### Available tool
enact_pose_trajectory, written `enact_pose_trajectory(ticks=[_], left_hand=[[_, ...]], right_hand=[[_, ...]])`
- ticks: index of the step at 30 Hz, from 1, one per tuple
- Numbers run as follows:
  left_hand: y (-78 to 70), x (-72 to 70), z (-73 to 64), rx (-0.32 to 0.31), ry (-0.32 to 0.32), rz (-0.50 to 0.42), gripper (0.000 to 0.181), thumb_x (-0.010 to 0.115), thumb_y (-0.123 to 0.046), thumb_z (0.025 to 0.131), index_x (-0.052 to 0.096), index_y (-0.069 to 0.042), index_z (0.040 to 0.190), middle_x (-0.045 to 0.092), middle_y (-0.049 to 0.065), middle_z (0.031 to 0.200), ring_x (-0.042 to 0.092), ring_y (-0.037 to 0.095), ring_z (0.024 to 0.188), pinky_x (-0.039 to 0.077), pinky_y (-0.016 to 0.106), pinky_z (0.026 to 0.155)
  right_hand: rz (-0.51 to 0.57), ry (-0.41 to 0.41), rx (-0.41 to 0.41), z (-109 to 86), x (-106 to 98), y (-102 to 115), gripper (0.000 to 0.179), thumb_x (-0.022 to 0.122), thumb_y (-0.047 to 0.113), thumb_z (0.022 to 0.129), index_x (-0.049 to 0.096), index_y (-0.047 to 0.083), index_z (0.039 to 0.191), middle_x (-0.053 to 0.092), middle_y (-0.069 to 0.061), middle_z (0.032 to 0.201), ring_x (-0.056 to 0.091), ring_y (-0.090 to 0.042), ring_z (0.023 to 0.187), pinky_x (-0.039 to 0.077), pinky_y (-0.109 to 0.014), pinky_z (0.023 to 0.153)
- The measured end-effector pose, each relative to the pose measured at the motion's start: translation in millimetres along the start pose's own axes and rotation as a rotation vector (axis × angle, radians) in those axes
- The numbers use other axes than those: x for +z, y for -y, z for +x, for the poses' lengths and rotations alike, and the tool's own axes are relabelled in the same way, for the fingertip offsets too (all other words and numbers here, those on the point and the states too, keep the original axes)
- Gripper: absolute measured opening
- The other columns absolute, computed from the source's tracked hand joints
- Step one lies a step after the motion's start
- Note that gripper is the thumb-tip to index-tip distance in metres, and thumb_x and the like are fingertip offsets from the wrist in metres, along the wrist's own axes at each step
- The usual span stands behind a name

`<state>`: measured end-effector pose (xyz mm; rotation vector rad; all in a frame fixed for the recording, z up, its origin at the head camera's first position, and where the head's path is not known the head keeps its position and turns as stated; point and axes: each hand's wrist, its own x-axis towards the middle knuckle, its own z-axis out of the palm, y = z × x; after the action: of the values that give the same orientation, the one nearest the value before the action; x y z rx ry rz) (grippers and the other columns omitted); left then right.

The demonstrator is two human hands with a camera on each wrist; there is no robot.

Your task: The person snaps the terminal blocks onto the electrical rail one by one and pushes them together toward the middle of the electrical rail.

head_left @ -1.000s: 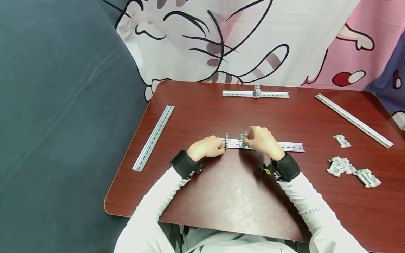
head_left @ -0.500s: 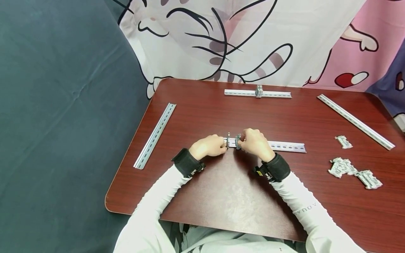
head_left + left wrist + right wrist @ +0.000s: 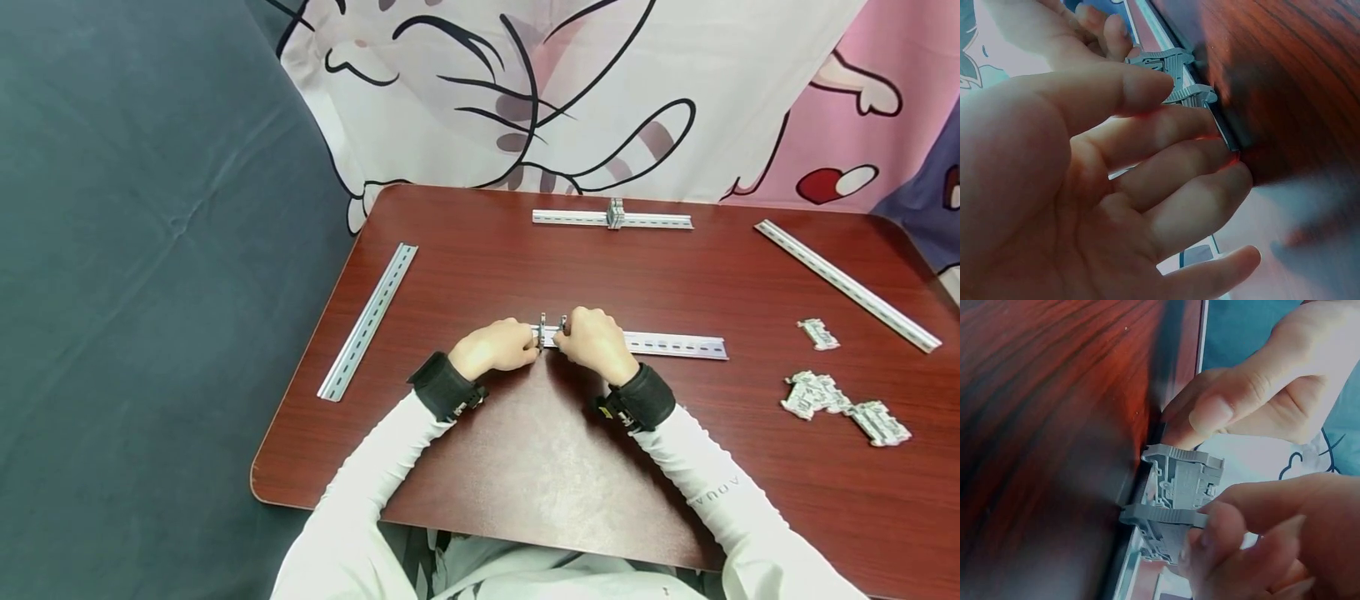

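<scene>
A slotted metal DIN rail (image 3: 675, 345) lies crosswise on the table in front of the person. The left hand (image 3: 492, 348) grips its left end, thumb beside a grey terminal block (image 3: 1188, 481) that stands upright on the rail. Just to the right, the right hand (image 3: 596, 346) pinches a second grey terminal block (image 3: 1166, 515) between thumb and fingers, at the rail. A narrow gap separates the two blocks, which stand roughly parallel. The left hand covers the rail's left end, and the right hand hides part of its middle.
Another rail (image 3: 660, 221) with blocks clipped at its middle lies at the back. Bare rails lie at the left (image 3: 367, 321) and right (image 3: 847, 285). Loose terminal blocks (image 3: 810, 393) rest on the table (image 3: 480, 467) at the right, with a single block (image 3: 818, 334) behind them.
The right hand has moved left along the rail with its terminal block, bringing it close to the other block. The left hand has stayed at the rail's left end.
</scene>
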<state>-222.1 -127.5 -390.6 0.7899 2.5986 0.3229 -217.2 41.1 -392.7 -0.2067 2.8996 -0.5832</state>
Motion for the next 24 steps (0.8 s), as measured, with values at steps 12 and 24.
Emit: enact_pose_trajectory(ticks=[12, 24], left_hand=[[-0.9, 0.2, 0.6, -0.003, -0.016, 0.009, 0.036, 0.055, -0.021, 0.096, 0.049, -0.017, 0.060, 0.044, -0.005, 0.063, 0.045, 0.011, 0.062, 0.037, 0.024, 0.057], [-2.2, 2.1, 1.4, 0.002, -0.028, -0.005, 0.034, 0.055, -0.017, 0.095, 0.050, -0.015, 0.062, 0.042, -0.004, 0.061, 0.043, 0.012, 0.057, 0.033, 0.023, 0.052]], right_hand=[[0.050, 0.094, 0.006, 10.8, -4, -1, 0.025, 0.060, 0.017, 0.079, 0.066, 0.015, 0.055, 0.062, 0.003, 0.050, 0.058, -0.016, 0.050, 0.042, -0.027, 0.050], [0.106, 0.265, -0.014, 26.3, -10, -6, 0.022, 0.056, 0.010, 0.076, 0.064, 0.010, 0.055, 0.053, 0.007, 0.046, 0.048, -0.007, 0.041, 0.039, -0.021, 0.049]])
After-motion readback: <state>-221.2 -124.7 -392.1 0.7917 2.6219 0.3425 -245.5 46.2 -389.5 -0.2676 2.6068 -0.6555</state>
